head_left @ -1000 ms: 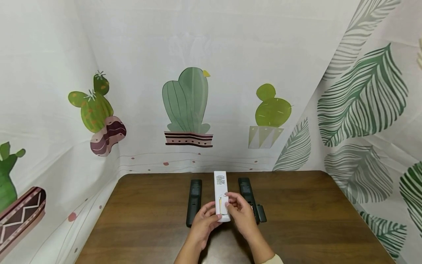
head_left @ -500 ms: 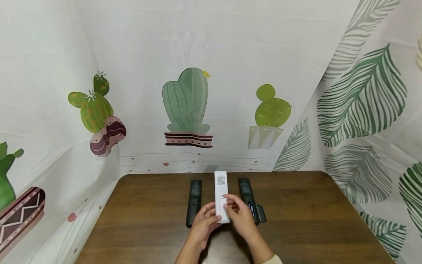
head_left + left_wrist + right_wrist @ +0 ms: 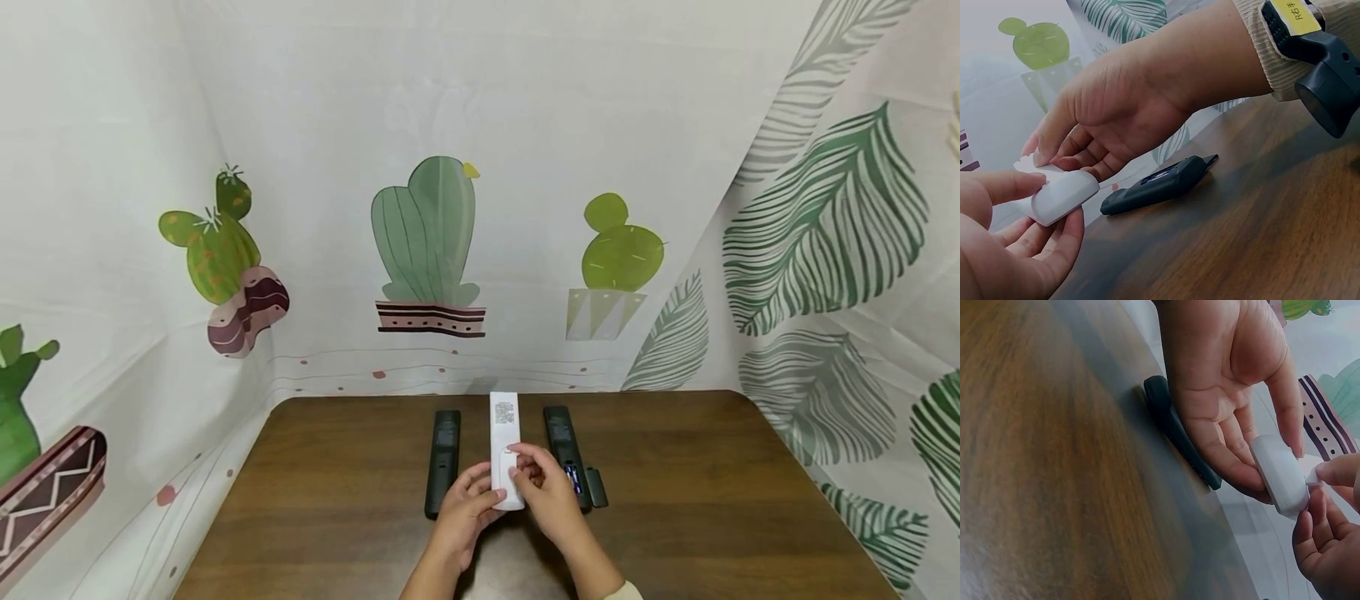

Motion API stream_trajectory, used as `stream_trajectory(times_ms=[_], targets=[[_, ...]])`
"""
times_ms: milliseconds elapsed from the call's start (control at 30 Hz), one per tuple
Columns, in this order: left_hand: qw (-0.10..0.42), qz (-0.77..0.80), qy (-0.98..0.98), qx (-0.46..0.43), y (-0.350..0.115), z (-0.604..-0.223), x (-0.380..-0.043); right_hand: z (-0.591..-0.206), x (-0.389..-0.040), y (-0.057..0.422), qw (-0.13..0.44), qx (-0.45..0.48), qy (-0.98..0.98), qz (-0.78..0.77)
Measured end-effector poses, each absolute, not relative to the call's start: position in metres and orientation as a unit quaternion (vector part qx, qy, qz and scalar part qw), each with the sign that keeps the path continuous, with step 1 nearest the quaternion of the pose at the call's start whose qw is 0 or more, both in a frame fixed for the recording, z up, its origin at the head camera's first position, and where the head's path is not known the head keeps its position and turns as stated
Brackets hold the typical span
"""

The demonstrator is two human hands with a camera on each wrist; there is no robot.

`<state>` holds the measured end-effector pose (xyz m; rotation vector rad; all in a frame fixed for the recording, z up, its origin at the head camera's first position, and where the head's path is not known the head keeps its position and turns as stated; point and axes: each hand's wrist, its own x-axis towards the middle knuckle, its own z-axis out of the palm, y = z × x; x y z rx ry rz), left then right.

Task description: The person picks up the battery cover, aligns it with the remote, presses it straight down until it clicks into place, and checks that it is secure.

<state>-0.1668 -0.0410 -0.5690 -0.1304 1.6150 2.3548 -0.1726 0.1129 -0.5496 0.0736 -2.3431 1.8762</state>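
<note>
A white remote control (image 3: 505,429) is held above the table, its labelled back turned up. My left hand (image 3: 465,510) grips its lower end, the thumb over the edge and the fingers underneath, as the left wrist view shows. My right hand (image 3: 551,492) pinches the white battery cover (image 3: 507,471) between thumb and fingers over the battery compartment. In the left wrist view the cover (image 3: 1038,166) stands slightly raised from the remote. The compartment's inside is hidden. Whether the cover touches the remote along its edge, I cannot tell.
A black remote (image 3: 442,458) lies left of my hands on the brown table (image 3: 322,475). Another black remote (image 3: 558,429) lies to the right, its battery compartment uncovered with batteries showing. Its black cover (image 3: 596,487) lies beside it. A printed cloth (image 3: 525,250) hangs behind the table.
A yellow battery visible in the white remote a second ago is now hidden as the right hand brought the cover leftward over it. The left hand keeps its grip.
</note>
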Motion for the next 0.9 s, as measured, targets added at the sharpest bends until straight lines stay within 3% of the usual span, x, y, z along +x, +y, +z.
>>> stream_trajectory(times_ms=[267, 900], targets=[[0.143, 0.815, 0.560, -0.047, -0.0405, -0.5683, -0.1673, -0.5454, -0.1722, 0.1103, 0.106, 0.021, -0.800, 0.591], [0.143, 0.815, 0.560, -0.045, -0.0400, -0.5699, -0.1656, -0.5535, -0.1741, 0.1135, 0.103, 0.026, -0.800, 0.591]])
